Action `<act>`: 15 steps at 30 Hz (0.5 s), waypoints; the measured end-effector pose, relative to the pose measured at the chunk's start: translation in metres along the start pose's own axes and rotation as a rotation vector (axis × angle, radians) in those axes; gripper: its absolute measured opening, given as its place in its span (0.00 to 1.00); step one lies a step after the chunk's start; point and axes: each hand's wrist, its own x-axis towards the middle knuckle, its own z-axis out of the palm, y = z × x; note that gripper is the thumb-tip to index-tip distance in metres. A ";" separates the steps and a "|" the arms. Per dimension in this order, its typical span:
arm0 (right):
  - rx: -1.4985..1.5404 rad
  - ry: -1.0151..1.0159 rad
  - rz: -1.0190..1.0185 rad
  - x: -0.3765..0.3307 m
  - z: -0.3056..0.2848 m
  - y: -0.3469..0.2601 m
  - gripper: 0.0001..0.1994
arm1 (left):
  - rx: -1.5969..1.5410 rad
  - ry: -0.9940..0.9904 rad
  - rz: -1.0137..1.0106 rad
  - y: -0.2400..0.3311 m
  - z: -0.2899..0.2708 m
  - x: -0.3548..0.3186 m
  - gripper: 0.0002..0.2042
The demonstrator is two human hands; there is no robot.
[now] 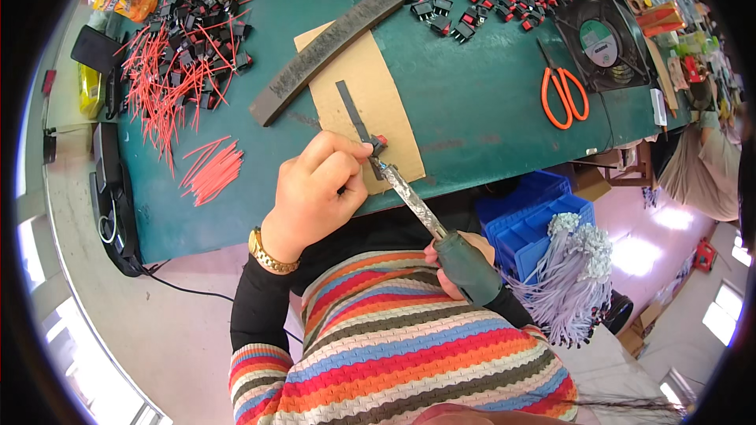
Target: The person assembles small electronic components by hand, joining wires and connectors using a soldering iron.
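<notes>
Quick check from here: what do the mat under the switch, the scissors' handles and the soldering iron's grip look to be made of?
Mat: flat tan corrugated cardboard by the look, matte, with dark scorch-like marks. Scissors' handles: glossy orange, probably plastic; the blades look like dark metal. Soldering iron's grip: dull dark green, likely plastic or rubber; its shaft seems wrapped in crinkled silver foil or tape.

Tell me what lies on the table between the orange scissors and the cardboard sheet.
Nothing: the head view shows only bare green table between the orange scissors and the cardboard sheet.
</notes>
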 end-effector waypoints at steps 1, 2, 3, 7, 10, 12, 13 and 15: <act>0.034 -0.002 0.106 -0.001 0.000 0.000 0.14 | 0.022 -0.005 0.005 0.000 0.000 0.000 0.10; 0.034 -0.003 0.105 -0.001 0.001 0.003 0.14 | 0.023 -0.005 0.006 0.000 0.000 0.000 0.10; 0.031 0.024 0.032 -0.001 0.003 0.008 0.14 | 0.024 -0.009 0.008 0.001 0.000 0.000 0.10; -0.145 -0.006 -0.146 0.004 -0.002 0.002 0.12 | 0.039 -0.025 0.014 0.000 0.000 0.000 0.10; -0.130 0.053 -0.151 0.003 0.004 0.010 0.10 | 0.040 -0.015 0.028 -0.001 0.000 0.001 0.10; -0.168 0.055 -0.160 0.003 0.004 0.007 0.10 | 0.040 -0.019 0.029 -0.001 0.000 0.001 0.11; -0.204 0.055 -0.168 0.003 0.004 0.006 0.10 | 0.042 -0.022 0.029 -0.001 0.000 0.000 0.11; -0.213 0.005 -0.208 0.003 0.000 0.010 0.11 | 0.036 -0.023 0.025 -0.001 0.000 0.001 0.11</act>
